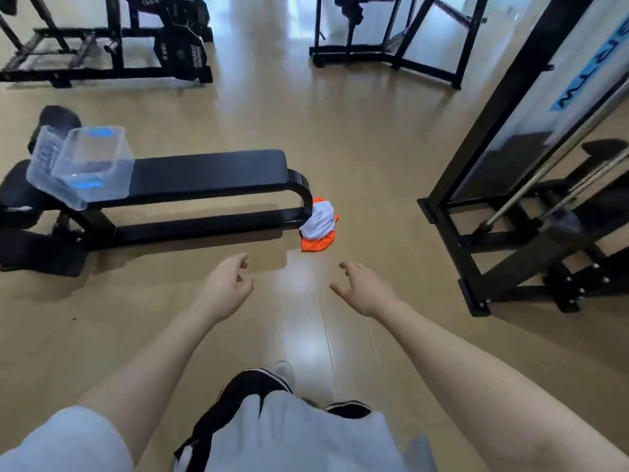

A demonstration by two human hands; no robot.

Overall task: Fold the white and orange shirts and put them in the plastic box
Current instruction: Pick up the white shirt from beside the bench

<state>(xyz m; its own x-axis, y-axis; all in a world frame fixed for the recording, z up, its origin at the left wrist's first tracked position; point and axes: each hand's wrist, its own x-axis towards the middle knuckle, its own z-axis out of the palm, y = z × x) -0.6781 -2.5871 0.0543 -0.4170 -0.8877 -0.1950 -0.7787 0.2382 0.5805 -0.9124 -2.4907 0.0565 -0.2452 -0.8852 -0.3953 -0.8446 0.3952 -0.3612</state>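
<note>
Fingers of both hands hang loosely curled and hold nothing: the left hand (226,286) and the right hand (366,289) reach out over the floor (357,148). Just beyond them the white shirt (318,221) lies bunched on the orange shirt (315,245), against the right end of a black bench (204,172). At the bench's left end sits the clear plastic box (93,165), its lid (42,165) leaning against it.

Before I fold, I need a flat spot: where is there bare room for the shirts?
The black bench pad is bare from the plastic box to its right end. The floor is bare between the shirts and the frame, and around both hands. The bench's left end is crowded by the box.
</note>
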